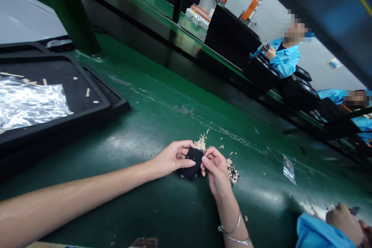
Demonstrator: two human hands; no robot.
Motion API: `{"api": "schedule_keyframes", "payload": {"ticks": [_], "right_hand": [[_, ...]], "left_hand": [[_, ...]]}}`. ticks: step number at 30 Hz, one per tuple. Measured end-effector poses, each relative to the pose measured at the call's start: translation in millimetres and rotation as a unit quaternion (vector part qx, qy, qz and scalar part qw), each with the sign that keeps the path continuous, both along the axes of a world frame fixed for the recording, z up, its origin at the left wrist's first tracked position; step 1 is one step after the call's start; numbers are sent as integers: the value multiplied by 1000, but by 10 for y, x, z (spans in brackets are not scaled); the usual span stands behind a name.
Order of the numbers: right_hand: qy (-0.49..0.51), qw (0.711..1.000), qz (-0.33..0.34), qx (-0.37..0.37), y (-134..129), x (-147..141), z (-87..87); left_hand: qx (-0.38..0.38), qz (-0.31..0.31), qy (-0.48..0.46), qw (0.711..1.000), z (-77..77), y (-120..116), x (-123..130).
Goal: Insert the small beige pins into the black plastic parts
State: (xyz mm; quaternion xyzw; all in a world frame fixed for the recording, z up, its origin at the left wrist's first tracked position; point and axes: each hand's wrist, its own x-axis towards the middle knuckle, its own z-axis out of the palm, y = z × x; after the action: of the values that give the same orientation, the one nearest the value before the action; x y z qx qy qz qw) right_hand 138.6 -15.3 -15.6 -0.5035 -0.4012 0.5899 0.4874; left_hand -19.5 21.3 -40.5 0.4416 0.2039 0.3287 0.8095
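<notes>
A small black flat piece, roughly square [190,168], is held just above the green table [162,131]. My left hand [174,159] grips its left side, thumb on top and fingers behind. At its right edge my right hand [216,164] has thumb and forefinger pinched together; whether a tiny part sits between them is too small to make out. Behind the piece lies a pile of small beige strips [200,142]. Beside my right hand is a second heap of beige and black bits [232,172], partly covered by the hand.
Black trays [116,104] stand at the left, one carrying a silvery plastic bag [31,102] and loose strips. A small clear bag [289,169] lies to the right. A co-worker's blue sleeve [315,232] and hands are at lower right. Across the bench sit people in blue and black bins [229,38].
</notes>
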Motion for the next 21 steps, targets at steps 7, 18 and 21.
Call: {"api": "schedule_keyframes", "payload": {"ticks": [7,18,21], "right_hand": [[-19,998,-40,46,-31,-21,-51],[-81,993,-47,73,-101,-47,-73],[-66,995,-23,70,-104,-34,-51]], "left_hand": [[140,99,140,975,61,-36,-22],[254,133,207,936,63,-120,-13],[284,140,209,925,73,-128,-28]]}}
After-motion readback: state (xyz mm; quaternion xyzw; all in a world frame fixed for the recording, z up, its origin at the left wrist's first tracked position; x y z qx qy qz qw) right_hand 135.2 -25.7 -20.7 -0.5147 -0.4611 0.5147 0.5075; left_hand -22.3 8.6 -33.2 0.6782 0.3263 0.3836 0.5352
